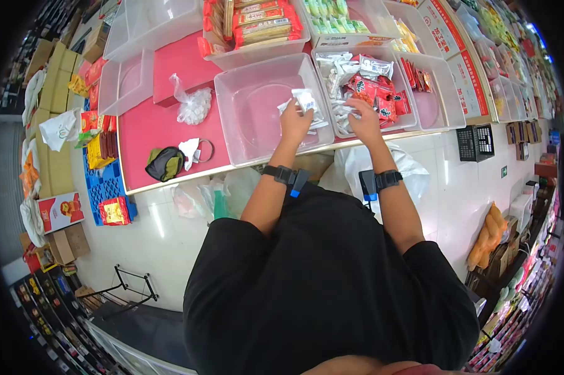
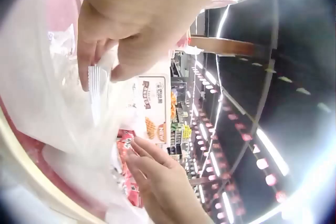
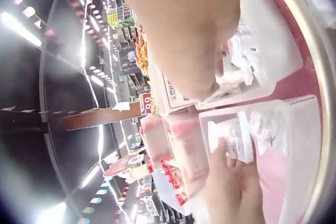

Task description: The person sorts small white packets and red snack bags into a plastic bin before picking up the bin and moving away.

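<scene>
Hands apart: left hand pinches clear packets just beside the snack bin; right hand, fingers straight, touches red packets inside it.

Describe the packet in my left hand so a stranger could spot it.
On the red table, find the nearly bare clear bin left of the bin heaped with red snack packs. At its right wall the left hand pinches a small clear-and-white packet: pale, not red, and held rather than lying in the heap.
</scene>
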The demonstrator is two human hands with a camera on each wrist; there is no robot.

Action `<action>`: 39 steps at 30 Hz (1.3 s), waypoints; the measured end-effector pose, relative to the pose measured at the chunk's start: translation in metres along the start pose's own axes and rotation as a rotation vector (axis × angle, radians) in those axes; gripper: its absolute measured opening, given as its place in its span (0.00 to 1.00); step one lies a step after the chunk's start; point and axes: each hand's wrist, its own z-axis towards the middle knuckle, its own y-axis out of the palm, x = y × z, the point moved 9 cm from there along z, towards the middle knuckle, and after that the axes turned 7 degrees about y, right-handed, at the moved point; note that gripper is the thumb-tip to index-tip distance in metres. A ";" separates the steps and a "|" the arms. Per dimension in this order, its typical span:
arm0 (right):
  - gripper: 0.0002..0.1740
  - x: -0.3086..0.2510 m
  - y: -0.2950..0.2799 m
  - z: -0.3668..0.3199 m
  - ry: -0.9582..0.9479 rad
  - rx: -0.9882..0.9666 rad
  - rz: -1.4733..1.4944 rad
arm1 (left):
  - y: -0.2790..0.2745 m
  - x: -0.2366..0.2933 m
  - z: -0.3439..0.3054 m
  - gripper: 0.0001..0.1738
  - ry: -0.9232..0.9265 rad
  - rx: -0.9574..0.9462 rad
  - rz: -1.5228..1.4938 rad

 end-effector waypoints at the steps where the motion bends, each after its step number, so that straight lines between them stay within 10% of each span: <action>1: 0.21 0.012 -0.003 0.001 0.006 0.003 0.000 | -0.006 -0.002 -0.003 0.36 -0.001 -0.006 0.001; 6: 0.37 0.037 0.008 0.008 -0.025 -0.078 -0.424 | -0.011 0.017 -0.017 0.26 0.101 -0.052 0.558; 15: 0.44 0.030 0.050 0.025 0.032 -0.362 -0.994 | -0.007 0.026 -0.022 0.16 0.125 0.088 0.394; 27: 0.26 0.035 0.033 0.043 -0.219 -0.190 -0.520 | -0.010 0.022 -0.039 0.09 0.084 -0.010 -0.037; 35: 0.26 -0.014 -0.036 0.009 -0.080 -0.136 -0.237 | 0.006 0.036 -0.044 0.13 -0.042 -0.120 -0.463; 37: 0.26 -0.010 -0.046 -0.008 0.372 -0.133 0.047 | 0.011 0.048 -0.044 0.15 -0.075 -0.144 -0.487; 39: 0.25 -0.028 -0.037 -0.024 0.436 -0.123 0.227 | 0.014 0.051 -0.044 0.17 -0.106 -0.180 -0.501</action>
